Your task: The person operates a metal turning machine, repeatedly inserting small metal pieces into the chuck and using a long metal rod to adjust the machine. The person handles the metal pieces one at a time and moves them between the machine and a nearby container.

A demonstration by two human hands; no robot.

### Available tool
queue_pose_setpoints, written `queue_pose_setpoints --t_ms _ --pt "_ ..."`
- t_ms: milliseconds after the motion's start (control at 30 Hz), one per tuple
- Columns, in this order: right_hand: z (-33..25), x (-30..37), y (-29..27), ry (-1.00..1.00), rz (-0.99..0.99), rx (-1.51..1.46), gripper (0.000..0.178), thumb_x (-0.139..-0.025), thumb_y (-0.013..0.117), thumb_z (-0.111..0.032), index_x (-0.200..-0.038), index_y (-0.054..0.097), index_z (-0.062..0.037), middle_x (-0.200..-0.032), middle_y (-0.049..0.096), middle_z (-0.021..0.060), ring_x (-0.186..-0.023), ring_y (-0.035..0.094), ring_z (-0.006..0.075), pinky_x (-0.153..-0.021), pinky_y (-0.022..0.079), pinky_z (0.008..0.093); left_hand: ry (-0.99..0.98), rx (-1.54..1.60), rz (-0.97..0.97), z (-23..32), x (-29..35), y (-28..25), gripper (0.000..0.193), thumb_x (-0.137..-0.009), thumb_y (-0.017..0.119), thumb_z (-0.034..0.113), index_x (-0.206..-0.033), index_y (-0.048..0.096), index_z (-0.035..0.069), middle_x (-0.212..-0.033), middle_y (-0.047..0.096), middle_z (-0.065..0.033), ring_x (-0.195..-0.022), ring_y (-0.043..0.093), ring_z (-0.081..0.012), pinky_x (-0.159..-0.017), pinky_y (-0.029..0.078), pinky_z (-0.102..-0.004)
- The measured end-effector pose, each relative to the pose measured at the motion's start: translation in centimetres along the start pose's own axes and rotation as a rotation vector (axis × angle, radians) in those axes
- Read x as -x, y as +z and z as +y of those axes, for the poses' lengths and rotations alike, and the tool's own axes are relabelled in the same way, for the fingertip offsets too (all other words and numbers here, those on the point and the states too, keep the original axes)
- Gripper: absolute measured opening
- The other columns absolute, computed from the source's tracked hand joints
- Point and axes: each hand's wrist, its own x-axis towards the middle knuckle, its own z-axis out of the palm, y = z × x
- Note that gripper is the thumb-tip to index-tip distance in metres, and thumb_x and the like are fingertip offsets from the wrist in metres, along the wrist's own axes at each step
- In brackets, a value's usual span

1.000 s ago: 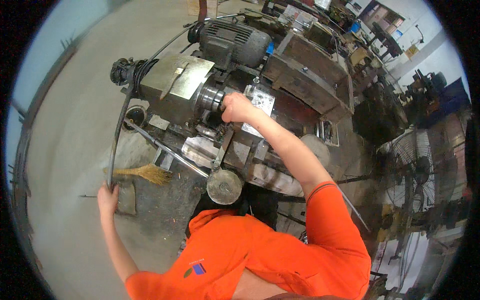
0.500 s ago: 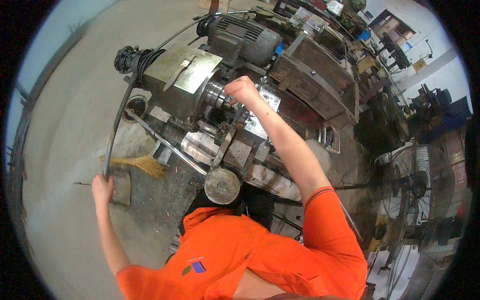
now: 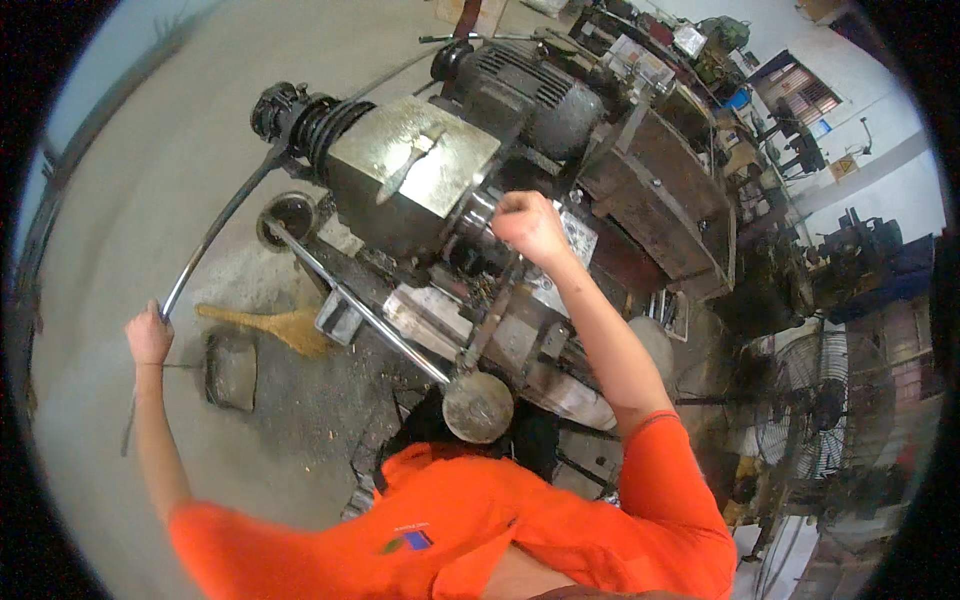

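Observation:
Far out on the left, my left hand (image 3: 150, 337) is closed around the end of a long metal lever (image 3: 212, 240). The lever runs up to the dark round fitting at the left end of a small lathe's headstock (image 3: 415, 160). My right hand (image 3: 530, 230) is at the front of the shiny round chuck (image 3: 468, 228), its fingers curled together. What those fingers grip, if anything, is hidden. Beside that hand, partly behind the wrist, lies a pale metal block (image 3: 578, 235) on the lathe's slide. Nearer to me is a round handwheel disc (image 3: 478, 407).
A flat hand tool (image 3: 410, 170) lies on the headstock cover. Behind are a finned motor (image 3: 535, 95) and a worn cabinet (image 3: 660, 190). A slanting metal bar (image 3: 365, 305) crosses in front. On the floor are a straw broom (image 3: 285, 325) and a dustpan (image 3: 230, 370); a fan (image 3: 815, 400) stands right.
My left hand has swung the lever outward to the left. My right hand stays at the chuck. The whole view has shifted, so the lathe appears lower and farther right.

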Motion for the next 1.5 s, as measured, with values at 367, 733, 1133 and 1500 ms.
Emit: queue_pose_setpoints --t_ms 367,733,1133,1500 --pt "3.1 2.8 -3.0 -0.312 0.234 -0.056 0.022 -0.059 0.062 -0.013 -0.080 0.066 -0.0054 -0.101 0.061 0.0179 -0.086 0.062 0.0297 -0.075 0.048 0.0337 0.049 0.065 -0.063 0.1 -4.1 0.4 0.009 -0.072 0.058 0.011 -0.078 0.055 0.004 -0.070 0.060 -0.0180 -0.069 0.060 -0.0354 -0.063 0.048 -0.0453" --pt "18.2 21.7 -11.0 0.312 0.541 -0.151 0.026 -0.061 0.058 -0.005 -0.085 0.065 0.0006 -0.095 0.065 0.0109 -0.073 0.060 0.0128 -0.066 0.047 0.0254 0.209 -0.101 0.011 -0.2 -8.6 5.2 0.007 -0.074 0.056 0.009 -0.078 0.051 0.006 -0.064 0.058 -0.0151 -0.059 0.060 -0.0317 -0.056 0.048 -0.0441" --pt "33.1 38.7 -11.1 0.933 0.385 0.476 0.061 -0.061 0.063 -0.023 -0.119 0.055 -0.0074 -0.110 0.059 0.0180 -0.101 0.057 0.0344 -0.088 0.044 0.0399 -0.074 0.800 -0.462 19.3 -1.2 19.4 0.046 -0.074 0.065 0.037 -0.097 0.060 -0.002 -0.090 0.062 -0.0211 -0.083 0.060 -0.0300 -0.070 0.046 -0.0411" --pt "37.5 46.1 -12.3 1.024 0.368 0.647 0.046 -0.062 0.059 -0.021 -0.105 0.061 -0.0057 -0.100 0.061 0.0212 -0.097 0.058 0.0343 -0.085 0.046 0.0388 0.688 -0.012 -0.443 28.4 -1.6 9.4 0.017 -0.074 0.064 0.026 -0.077 0.066 0.010 -0.085 0.065 -0.0124 -0.084 0.063 -0.0294 -0.069 0.051 -0.0399"
